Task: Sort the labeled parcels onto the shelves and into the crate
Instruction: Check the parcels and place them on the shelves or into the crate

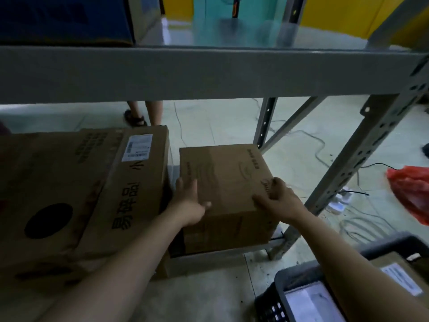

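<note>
1. Head view: a small cardboard box (227, 187), plain brown with faint dark printing and a strip of clear tape along its top, sits on the lowest shelf (204, 259) of a grey metal rack, close to the shelf's right end.
2. The left hand (189, 201) lies on the box's top left edge, fingers straight and close together along the left side, thumb resting across the top near the front edge.
3. The right hand (276, 196) grips the box's front right corner, fingers curled over the right edge and thumb stretched flat along the top front edge.
4. The box thus sits between the two hands, both forearms reaching in from the lower part of the view.
5. Just left of the box, with a narrow gap, stands a large carton (81, 194) with black printed characters, a black round mark and a white label (137, 147) near its far top edge.
6. A grey shelf beam (209, 73) crosses above; a dark blue box (65, 19) rests on that upper level at the left.
7. At the lower right a black crate (287, 282) holds parcels bearing white labels.
8. A red plastic bag (411, 194) and loose cables (357, 224) lie on the floor to the right, and another person's sandalled foot (134, 119) shows behind the rack.
</note>
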The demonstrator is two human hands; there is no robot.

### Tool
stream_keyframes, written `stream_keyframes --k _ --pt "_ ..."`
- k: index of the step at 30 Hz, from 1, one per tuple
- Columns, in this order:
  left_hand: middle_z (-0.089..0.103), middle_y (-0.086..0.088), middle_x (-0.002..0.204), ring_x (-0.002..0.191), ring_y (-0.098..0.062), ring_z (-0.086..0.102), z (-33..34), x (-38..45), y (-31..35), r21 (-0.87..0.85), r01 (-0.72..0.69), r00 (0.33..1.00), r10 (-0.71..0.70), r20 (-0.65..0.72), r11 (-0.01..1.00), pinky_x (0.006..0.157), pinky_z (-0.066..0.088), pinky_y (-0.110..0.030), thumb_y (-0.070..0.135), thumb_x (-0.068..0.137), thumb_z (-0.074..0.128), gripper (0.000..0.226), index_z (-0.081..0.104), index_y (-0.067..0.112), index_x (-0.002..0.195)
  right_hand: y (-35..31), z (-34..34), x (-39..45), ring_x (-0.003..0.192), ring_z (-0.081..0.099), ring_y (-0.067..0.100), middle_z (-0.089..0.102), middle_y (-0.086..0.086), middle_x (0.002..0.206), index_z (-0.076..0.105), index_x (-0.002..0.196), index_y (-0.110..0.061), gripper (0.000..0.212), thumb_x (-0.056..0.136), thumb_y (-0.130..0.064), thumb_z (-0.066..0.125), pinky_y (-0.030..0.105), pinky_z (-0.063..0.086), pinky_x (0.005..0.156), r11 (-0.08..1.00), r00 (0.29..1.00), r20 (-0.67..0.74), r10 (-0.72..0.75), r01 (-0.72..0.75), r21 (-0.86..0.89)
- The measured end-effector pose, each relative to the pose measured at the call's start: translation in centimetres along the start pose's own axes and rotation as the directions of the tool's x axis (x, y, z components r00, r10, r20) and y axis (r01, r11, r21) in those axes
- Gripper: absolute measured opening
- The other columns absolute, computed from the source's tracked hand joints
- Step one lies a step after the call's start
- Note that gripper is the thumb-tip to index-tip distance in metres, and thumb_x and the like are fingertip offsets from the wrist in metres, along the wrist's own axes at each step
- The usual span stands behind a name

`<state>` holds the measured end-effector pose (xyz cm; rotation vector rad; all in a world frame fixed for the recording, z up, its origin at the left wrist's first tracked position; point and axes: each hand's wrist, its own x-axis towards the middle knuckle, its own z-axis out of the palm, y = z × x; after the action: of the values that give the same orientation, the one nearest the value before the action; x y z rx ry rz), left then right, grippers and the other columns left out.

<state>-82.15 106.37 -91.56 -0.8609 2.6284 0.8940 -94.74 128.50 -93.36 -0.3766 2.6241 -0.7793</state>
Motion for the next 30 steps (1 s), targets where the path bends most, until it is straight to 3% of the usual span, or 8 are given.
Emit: stream_keyframes --k 3,8,15,19,21,24,27,30 --pt "-0.018 -0.001 0.165 0.153 -0.029 0.004 -0.2 -0.1 0.3 -0.035 0.051 0.999 -0.052 -0.01 0.998 0.118 0.025 -0.043 0.041 0.096 0.06 0.087 0.001 0.029 0.159 0.5 0.1 0.8 0.114 0.059 0.027 0.053 0.004 0.142 0.019 0.153 -0.026 0.09 0.085 -0.062 0.067 0.035 0.047 0.083 0.995 1.0 0.022 -0.017 0.015 0.095" --pt "0.006 -0.003 0.166 0.15 -0.029 0.02 0.2 -0.5 0.1 -0.182 0.105 0.994 -0.108 -0.004 0.978 0.115 0.03 -0.042 0.043 0.092 0.066 0.093 0.003 0.034 0.159 0.7 0.2 0.5 0.111 0.061 0.025 0.057 -0.001 0.138 0.025 0.147 -0.029 0.081 0.085 -0.06 0.068 0.039 0.051 0.086 0.99 0.999 0.011 -0.048 0.046 0.135" --pt "0.009 -0.006 0.165 0.147 -0.03 0.026 1.0 -3.1 0.2 -0.278 0.07 0.997 -0.062 0.035 0.958 0.113 0.032 -0.038 0.044 0.094 0.064 0.092 0.0 0.034 0.159 -0.3 -1.9 -2.7 0.105 0.058 0.021 0.058 -0.001 0.136 0.03 0.152 -0.027 0.079 0.088 -0.052 0.069 0.031 0.045 0.077 0.984 0.985 -0.11 -0.13 0.142 0.105" --pt "0.017 -0.005 0.164 0.146 -0.03 0.028 -0.4 -3.5 0.9 -0.399 0.055 0.998 -0.037 0.053 0.915 0.114 0.031 -0.04 0.054 0.09 0.064 0.092 0.007 0.033 0.159 -2.5 -4.5 -5.0 0.089 0.054 0.012 0.054 -0.015 0.106 0.043 0.145 -0.028 0.065 0.088 -0.044 0.07 0.026 0.046 0.071 0.961 0.946 -0.227 -0.232 0.259 0.098" --pt "0.016 -0.007 0.164 0.147 -0.033 0.026 -0.9 -3.3 1.2 -0.337 0.059 0.997 -0.036 0.075 0.94 0.114 0.031 -0.043 0.059 0.091 0.058 0.087 0.01 0.033 0.159 -3.1 -4.8 -5.5 0.095 0.059 0.012 0.057 -0.017 0.116 0.041 0.146 -0.031 0.07 0.085 -0.05 0.069 0.029 0.052 0.077 0.954 0.934 -0.241 -0.264 0.289 0.075" --pt "0.007 -0.012 0.165 0.148 -0.038 0.022 -0.2 -3.0 1.1 -0.201 0.107 0.99 -0.085 0.112 0.974 0.117 0.029 -0.047 0.072 0.089 0.047 0.089 0.004 0.036 0.159 -2.9 -3.9 -6.1 0.11 0.061 0.018 0.057 -0.006 0.138 0.037 0.15 -0.03 0.078 0.082 -0.053 0.068 0.04 0.056 0.089 0.953 0.934 -0.219 -0.282 0.298 0.045" --pt "-0.006 -0.007 0.167 0.151 -0.039 0.004 0.2 -3.2 1.6 -0.076 0.087 0.992 -0.08 0.099 0.993 0.121 0.017 -0.054 0.081 0.085 0.038 0.093 0.002 0.038 0.158 -2.6 -2.9 -6.8 0.106 0.061 0.015 0.059 -0.01 0.13 0.039 0.148 -0.031 0.072 0.086 -0.049 0.069 0.042 0.058 0.087 0.936 0.928 -0.269 -0.259 0.31 0.168" --pt "0.005 -0.003 0.167 0.15 -0.035 0.015 -0.5 -3.7 3.4 -0.096 -0.017 0.995 0.025 0.092 0.995 0.119 0.023 -0.051 0.084 0.084 0.036 0.093 0.01 0.036 0.159 -2.8 -2.1 -7.4 0.108 0.06 0.014 0.058 -0.02 0.116 0.054 0.135 -0.04 0.05 0.087 -0.053 0.061 0.044 0.058 0.087 0.861 0.939 -0.249 -0.235 0.321 0.395"
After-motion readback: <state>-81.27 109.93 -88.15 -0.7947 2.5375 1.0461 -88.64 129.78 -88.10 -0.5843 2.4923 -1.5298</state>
